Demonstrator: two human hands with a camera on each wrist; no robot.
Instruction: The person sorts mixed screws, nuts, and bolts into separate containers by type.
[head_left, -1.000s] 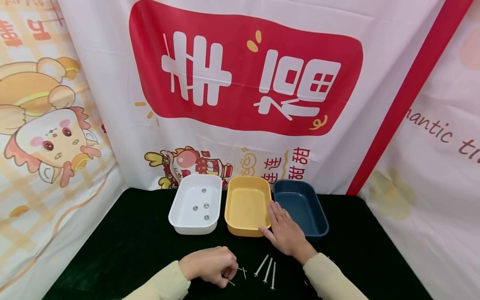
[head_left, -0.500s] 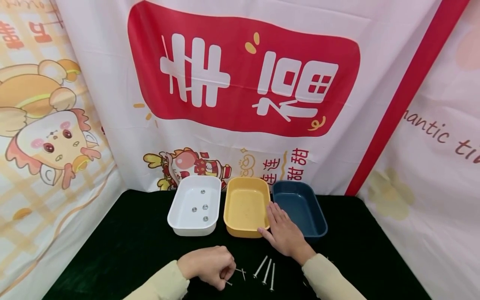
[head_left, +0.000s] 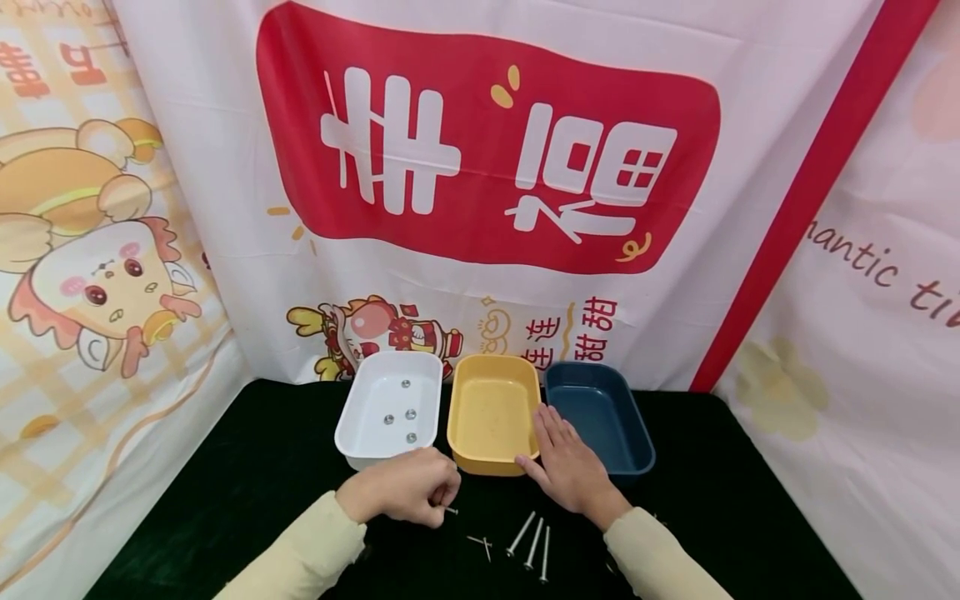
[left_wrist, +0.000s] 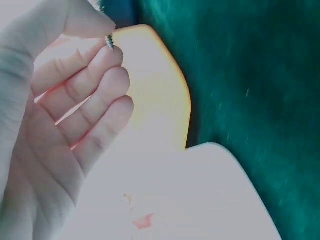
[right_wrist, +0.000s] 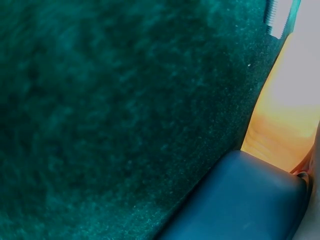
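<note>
My left hand (head_left: 401,487) pinches a small screw (left_wrist: 109,41) between thumb and forefinger, just in front of the white tray (head_left: 371,400). In the left wrist view the screw's threaded end pokes out past the fingertips. My right hand (head_left: 573,473) lies with straight fingers at the meeting edges of the yellow tray (head_left: 491,417) and the dark blue tray (head_left: 603,417), touching the yellow one. Two small screws (head_left: 486,545) lie crossed on the dark green cloth. Beside them lie three long bolts (head_left: 533,546), roughly side by side.
Several metal nuts (head_left: 410,414) lie scattered in the white tray. The three trays stand in a row at the back of the cloth (head_left: 247,492), against a printed fabric backdrop (head_left: 487,167). A small object near the right sleeve (head_left: 660,558) is mostly hidden.
My left hand has lifted from the small screws and moved up and left toward the white tray, carrying one screw. Two screws stay behind on the cloth. The right hand keeps its place.
</note>
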